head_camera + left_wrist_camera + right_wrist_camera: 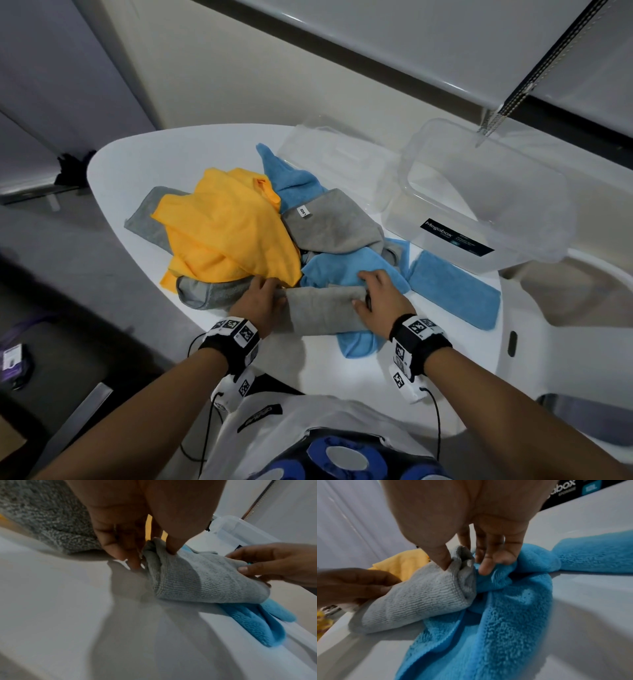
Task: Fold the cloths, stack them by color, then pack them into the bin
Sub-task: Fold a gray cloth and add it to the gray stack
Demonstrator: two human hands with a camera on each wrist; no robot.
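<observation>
A folded grey cloth (pixel 322 308) lies at the near edge of the white table (pixel 342 373), stretched between my hands. My left hand (pixel 263 301) pinches its left end (pixel 154 555). My right hand (pixel 380 298) pinches its right end (pixel 462 561), partly over a crumpled blue cloth (pixel 349 270) that lies under it. A folded blue cloth (pixel 455 291) lies flat to the right. Behind sits a pile with a yellow cloth (pixel 226 229), grey cloths (pixel 332 222) and another blue cloth (pixel 287 174). The clear plastic bin (pixel 486 195) stands empty at the back right.
The bin's clear lid (pixel 335 154) lies behind the pile, left of the bin. A white chair or seat shell (pixel 565 301) is to the right of the table. Floor and dark objects (pixel 13 359) lie to the left.
</observation>
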